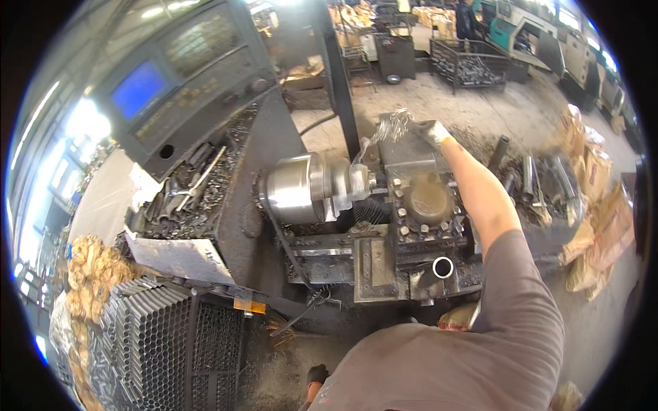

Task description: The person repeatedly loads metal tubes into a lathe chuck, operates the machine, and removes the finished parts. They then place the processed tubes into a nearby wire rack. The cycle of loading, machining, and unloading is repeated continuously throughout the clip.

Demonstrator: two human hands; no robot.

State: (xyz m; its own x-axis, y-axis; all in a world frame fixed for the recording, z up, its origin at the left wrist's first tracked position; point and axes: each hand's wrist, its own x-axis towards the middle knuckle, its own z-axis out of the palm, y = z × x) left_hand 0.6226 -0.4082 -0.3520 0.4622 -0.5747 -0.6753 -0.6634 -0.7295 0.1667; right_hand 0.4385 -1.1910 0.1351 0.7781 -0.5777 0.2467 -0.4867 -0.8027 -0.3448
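My right arm reaches forward over the lathe's round-topped tool turret (430, 198). At its end, my right hand (432, 132), in a pale, soiled glove, looks curled at the far edge of a dark machine block (409, 152); what it grips, if anything, I cannot make out. Just left of the fingers is a tangle of curly metal shavings (394, 127), trailing down toward the workpiece end of the shiny chuck (295, 188). Low by my body, my left hand (317, 374) wears a dark glove. Its fingers are too small and dark to read.
A control panel with a blue screen (139, 89) stands left. Below it, a tray (181, 257) holds tools and shavings. Stacked metal tubes (147, 342) fill a rack at lower left. A short tube (443, 267) stands upright near the turret. Sacks (603, 233) lie right.
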